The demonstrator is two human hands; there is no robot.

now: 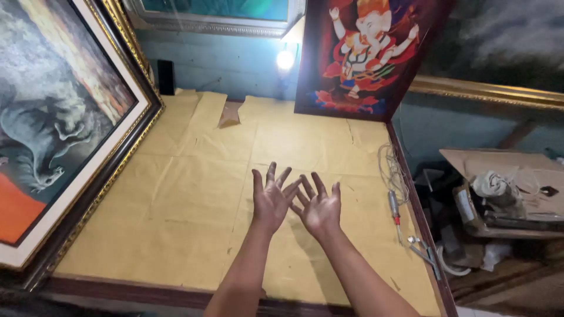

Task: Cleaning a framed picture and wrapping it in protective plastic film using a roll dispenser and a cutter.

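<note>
Both my hands hover over a table covered with yellow-brown paper [188, 194]. My left hand [271, 196] and my right hand [320, 205] are raised side by side, fingers spread, fingertips almost touching each other. Neither holds anything. A large framed painting in a gold and dark frame [64, 123] leans at the left edge of the table. A red and purple picture of a many-armed figure [364, 56] stands upright at the back right.
A screwdriver with a red band [395, 210] and a coil of thin white wire [392, 170] lie along the table's right edge, with metal pliers [424, 252] nearer the corner. A cardboard box of clutter [505, 194] sits lower right. A bright lamp [285, 58] glows at the back.
</note>
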